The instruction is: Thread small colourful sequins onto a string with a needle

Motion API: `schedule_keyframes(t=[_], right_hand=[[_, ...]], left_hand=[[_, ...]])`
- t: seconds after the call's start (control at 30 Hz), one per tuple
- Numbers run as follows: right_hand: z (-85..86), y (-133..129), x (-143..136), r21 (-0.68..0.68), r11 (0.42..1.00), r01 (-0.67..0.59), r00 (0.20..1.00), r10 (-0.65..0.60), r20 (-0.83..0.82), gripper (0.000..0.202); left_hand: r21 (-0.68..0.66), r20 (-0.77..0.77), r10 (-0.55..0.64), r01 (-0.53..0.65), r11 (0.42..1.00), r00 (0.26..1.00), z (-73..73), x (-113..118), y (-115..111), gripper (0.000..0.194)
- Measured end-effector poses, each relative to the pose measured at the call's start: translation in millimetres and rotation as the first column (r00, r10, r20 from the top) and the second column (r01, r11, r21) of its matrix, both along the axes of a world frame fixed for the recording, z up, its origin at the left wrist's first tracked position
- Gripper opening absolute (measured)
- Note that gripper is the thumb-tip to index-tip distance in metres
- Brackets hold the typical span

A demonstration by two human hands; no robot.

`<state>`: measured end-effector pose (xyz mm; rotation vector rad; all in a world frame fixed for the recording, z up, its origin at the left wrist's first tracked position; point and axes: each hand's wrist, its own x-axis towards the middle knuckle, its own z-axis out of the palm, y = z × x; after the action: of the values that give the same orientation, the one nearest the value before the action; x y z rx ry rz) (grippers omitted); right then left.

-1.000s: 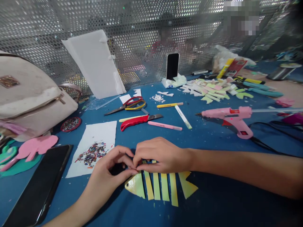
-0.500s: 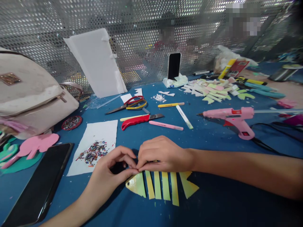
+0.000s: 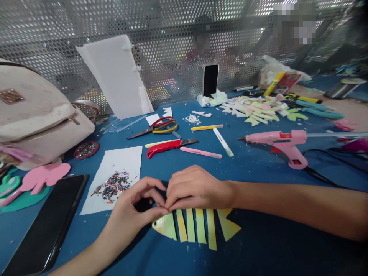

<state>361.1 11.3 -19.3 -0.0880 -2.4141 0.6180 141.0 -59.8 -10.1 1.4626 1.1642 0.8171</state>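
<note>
A yellow-green paper fish lies on the blue table, cut into a head piece (image 3: 166,227), several strips (image 3: 200,227) and a tail piece (image 3: 228,227), with gaps between them. At the head's upper edge my left hand (image 3: 140,205) is curled, thumb and fingertips drawn together. My right hand (image 3: 193,188) meets it there, its fingers bent down in a pinch and covering the strips' upper ends. Whatever sits between the fingertips is hidden. Closest to my left hand is a white paper (image 3: 128,155) bearing a pile of colourful bits (image 3: 115,187).
Beyond my hands lie a red-handled knife (image 3: 163,148), scissors (image 3: 165,125) and several markers (image 3: 201,152). A pink glue gun (image 3: 277,138) with its cord is at right, cut paper pieces (image 3: 258,108) behind it. A dark phone (image 3: 47,226) and a backpack (image 3: 40,111) occupy the left.
Both hands keep the same pinched pose at the fish's head. The whole view has shifted very slightly; the fish pieces stay in place.
</note>
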Motion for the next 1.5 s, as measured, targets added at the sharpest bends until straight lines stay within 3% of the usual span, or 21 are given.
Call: schedule_keyframes(t=[0.6, 1.3, 1.5], right_hand=[[-2.4, 1.9, -0.7, -0.142, 0.988, -0.054, 0.999, 0.053, -0.010, 0.016], [0.9, 0.0, -2.2, -0.195, 0.979, 0.050, 0.997, -0.036, 0.075, 0.018], [2.5, 0.5, -2.2, -0.220, 0.975, 0.041, 0.998, -0.032, 0.046, 0.015]], left_hand=[[-0.048, 0.032, 0.000, 0.001, 0.999, 0.999, 2.8, 0.0, -0.1, 0.031], [-0.059, 0.069, 0.026, -0.022, 0.998, 0.997, 0.3, -0.1, 2.7, 0.033], [-0.044, 0.104, 0.019, -0.014, 0.999, 0.994, -0.1, -1.3, 3.5, 0.021]])
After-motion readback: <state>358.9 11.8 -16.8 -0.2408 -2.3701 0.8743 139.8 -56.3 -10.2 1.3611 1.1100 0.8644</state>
